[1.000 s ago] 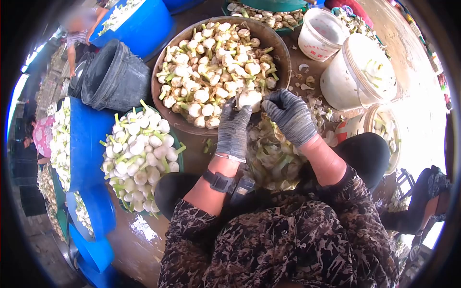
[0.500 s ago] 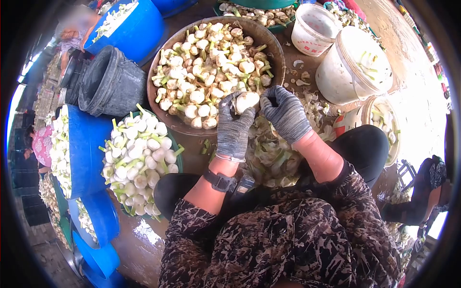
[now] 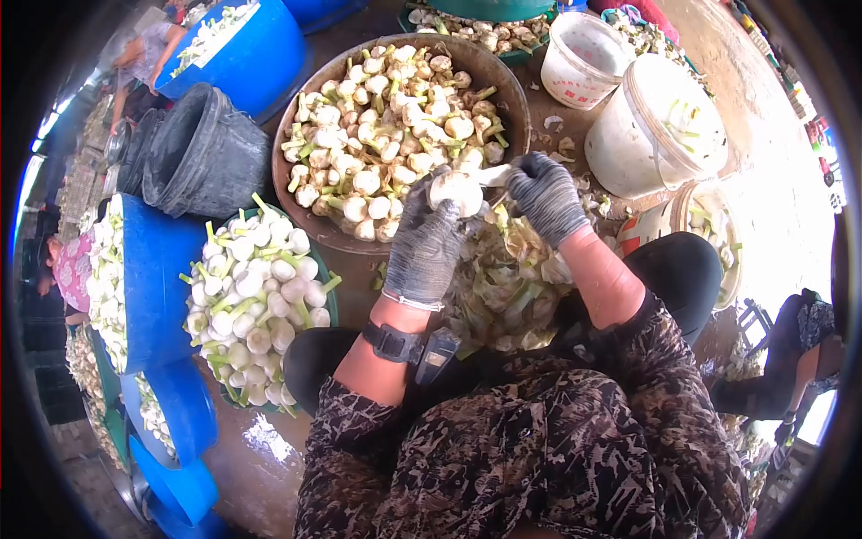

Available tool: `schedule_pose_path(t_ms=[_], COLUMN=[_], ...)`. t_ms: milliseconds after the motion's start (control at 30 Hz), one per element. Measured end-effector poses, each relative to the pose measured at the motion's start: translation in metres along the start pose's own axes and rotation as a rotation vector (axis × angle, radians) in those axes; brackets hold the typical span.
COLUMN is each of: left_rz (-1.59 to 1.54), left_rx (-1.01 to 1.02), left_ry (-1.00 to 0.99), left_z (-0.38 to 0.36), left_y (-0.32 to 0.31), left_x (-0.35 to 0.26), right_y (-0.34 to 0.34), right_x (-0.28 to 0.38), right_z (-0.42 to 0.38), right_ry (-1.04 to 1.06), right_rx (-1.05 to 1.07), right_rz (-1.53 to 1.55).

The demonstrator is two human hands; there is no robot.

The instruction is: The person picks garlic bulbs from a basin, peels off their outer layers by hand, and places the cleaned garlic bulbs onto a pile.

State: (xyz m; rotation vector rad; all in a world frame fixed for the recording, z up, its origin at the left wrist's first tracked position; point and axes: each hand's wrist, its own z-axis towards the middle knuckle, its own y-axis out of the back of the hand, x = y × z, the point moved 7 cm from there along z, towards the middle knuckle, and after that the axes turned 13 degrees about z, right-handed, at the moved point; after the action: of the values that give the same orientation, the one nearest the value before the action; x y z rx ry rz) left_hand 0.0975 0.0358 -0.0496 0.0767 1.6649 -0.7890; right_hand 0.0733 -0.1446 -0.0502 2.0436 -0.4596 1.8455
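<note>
Fingers of the left hand (image 3: 425,247) are gripping a white garlic bulb (image 3: 455,193), closing around its left and near sides; fingers of the right hand (image 3: 548,199), at the bulb's 3 o'clock, are pinching the far end of a pale strip (image 3: 493,176) that is running back to the bulb. Can't tell if that's peel or stem. Both hands are wearing grey gloves (image 3: 429,268); a black wristband (image 3: 392,343) is sitting on the left wrist. Clock from the held bulb: brown basin (image 3: 510,90) is standing at 10 to 11, holding a heap of brown-tinged bulbs (image 3: 386,135); the held bulb is showing against its 4-to-5 o'clock rim. Loose peel pile (image 3: 507,301) is lying at 5, between the knees. Green tray (image 3: 325,265) is sitting at 8, carrying cleaner white bulbs (image 3: 256,305) with green stems. Blue tub (image 3: 166,278) is standing beyond it, between 8 and 9. Black bucket (image 3: 224,153) is leaning at 9. Large white bucket (image 3: 620,144) is tilting at 2, smaller white bucket (image 3: 575,85) standing just beside it, between 1 and 2.
</note>
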Motion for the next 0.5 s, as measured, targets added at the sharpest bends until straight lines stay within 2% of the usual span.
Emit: schedule_pose_path(t_ms=[33, 100, 133, 200, 233, 267, 300, 367, 400, 433, 500], left_rz=[-0.002, -0.235, -0.196, -0.148, -0.098, 0.084, 0.085, -0.145, -0.113, -0.113, 0.338], left_rx=[-0.001, 0.097, 0.075, 0.082, 0.091, 0.134, 0.141, 0.106, 0.189, 0.189, 0.124], left_ry=[-0.009, 0.136, 0.125, 0.098, 0.076, -0.004, 0.002, 0.175, 0.204, 0.198, 0.130], left_z=[0.000, -0.003, -0.001, 0.005, 0.006, 0.004, 0.001, -0.002, -0.002, -0.003, -0.007], left_y=[0.004, -0.001, 0.000, 0.005, 0.007, 0.005, 0.000, -0.013, -0.022, -0.023, -0.017], left_x=[0.000, 0.011, 0.009, 0.011, 0.012, 0.008, 0.007, 0.008, 0.004, 0.003, 0.003], right_y=[0.014, 0.040, 0.045, 0.051, 0.046, 0.025, 0.006, -0.014, -0.021, -0.022, -0.022], right_x=[0.001, -0.007, -0.004, 0.015, 0.033, 0.071, 0.093, 0.097, 0.093, 0.091, 0.085], right_z=[0.007, 0.023, 0.021, 0.001, -0.010, -0.028, -0.047, -0.064, -0.066, -0.069, -0.073], right_ry=[0.175, 0.187, 0.193, 0.541, 0.538, 0.661, 0.779, 0.859, 0.847, 0.852, 0.809], right_rx=[-0.061, -0.197, -0.196, -0.266, -0.266, -0.116, 0.030, 0.128, 0.180, 0.182, 0.108], right_rz=[-0.294, -0.834, -0.837, -0.592, -0.591, -0.549, -0.505, -0.646, -0.663, -0.663, -0.682])
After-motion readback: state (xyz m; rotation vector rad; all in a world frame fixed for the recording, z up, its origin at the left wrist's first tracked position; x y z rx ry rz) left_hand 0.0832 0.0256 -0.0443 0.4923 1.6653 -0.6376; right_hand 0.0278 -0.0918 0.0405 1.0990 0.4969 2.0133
